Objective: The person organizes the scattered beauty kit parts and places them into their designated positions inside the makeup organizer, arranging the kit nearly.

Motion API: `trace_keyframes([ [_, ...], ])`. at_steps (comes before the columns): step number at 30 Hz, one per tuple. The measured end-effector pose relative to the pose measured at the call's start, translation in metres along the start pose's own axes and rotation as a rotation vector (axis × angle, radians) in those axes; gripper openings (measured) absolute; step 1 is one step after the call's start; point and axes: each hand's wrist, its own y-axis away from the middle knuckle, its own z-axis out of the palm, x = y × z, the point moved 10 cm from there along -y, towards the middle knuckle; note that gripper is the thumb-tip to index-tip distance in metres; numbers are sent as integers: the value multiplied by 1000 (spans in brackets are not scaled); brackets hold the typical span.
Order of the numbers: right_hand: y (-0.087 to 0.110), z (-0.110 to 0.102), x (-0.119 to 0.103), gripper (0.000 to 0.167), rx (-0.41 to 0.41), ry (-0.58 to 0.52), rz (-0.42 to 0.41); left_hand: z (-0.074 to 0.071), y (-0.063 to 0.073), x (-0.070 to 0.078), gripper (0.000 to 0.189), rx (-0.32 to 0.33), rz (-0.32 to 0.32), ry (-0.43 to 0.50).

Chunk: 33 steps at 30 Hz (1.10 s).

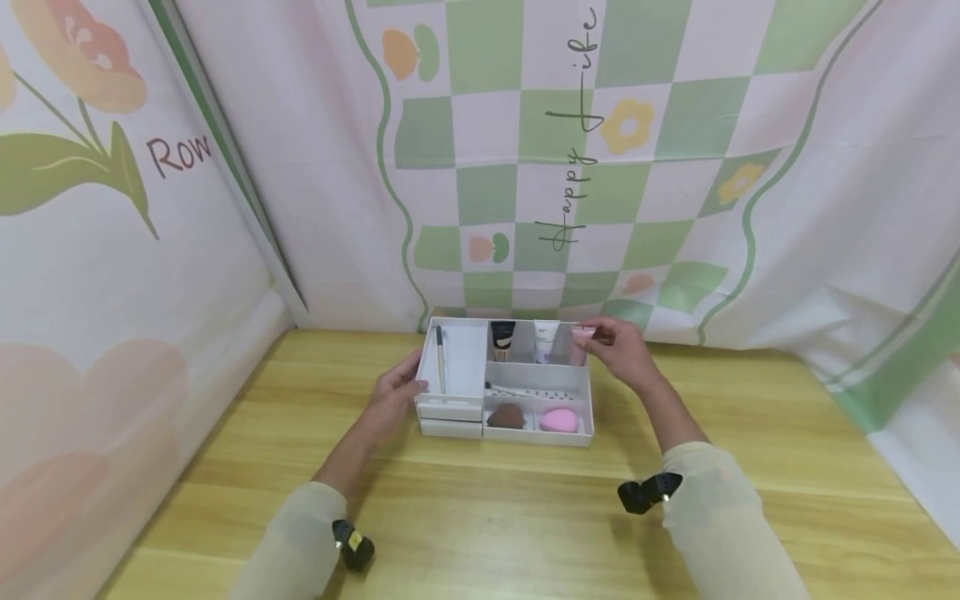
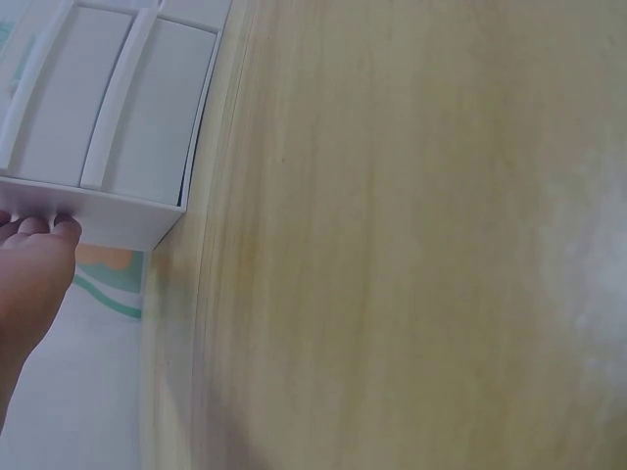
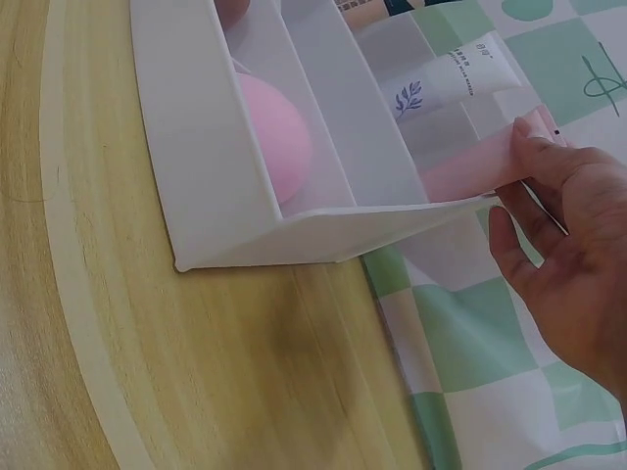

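A white desktop organizer point(image 1: 460, 358) stands on the table. My left hand point(image 1: 392, 389) rests against its left side wall; in the left wrist view the fingertips point(image 2: 67, 228) touch that wall beside two small drawers point(image 2: 157, 108). My right hand point(image 1: 621, 352) pinches the flat top end of a pink tube point(image 3: 480, 162), which leans in the back right compartment. Next to it in that compartment are a white tube point(image 1: 545, 340) with purple print and a black-and-beige tube point(image 1: 502, 342).
A slim brush point(image 1: 440, 358) lies in the left tray, and a dotted, dark-tipped stick point(image 1: 532, 391) in the middle compartment. In front sit a brown sponge point(image 1: 506, 416) and a pink sponge point(image 1: 558, 420). A printed curtain point(image 1: 487, 196) hangs behind the wooden table point(image 1: 510, 517).
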Motion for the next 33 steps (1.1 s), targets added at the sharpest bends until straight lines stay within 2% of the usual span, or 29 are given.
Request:
trace_keyframes([
  [15, 3, -3, -7, 35, 12, -71, -25, -3, 0, -1, 68, 11, -2, -16],
  [29, 4, -6, -4, 43, 11, -105, -14, 0, 0, -1, 68, 16, -10, -7],
  [33, 5, -9, -3, 47, 26, -152, -29, -1, -1, -3, 68, 25, -18, -8],
])
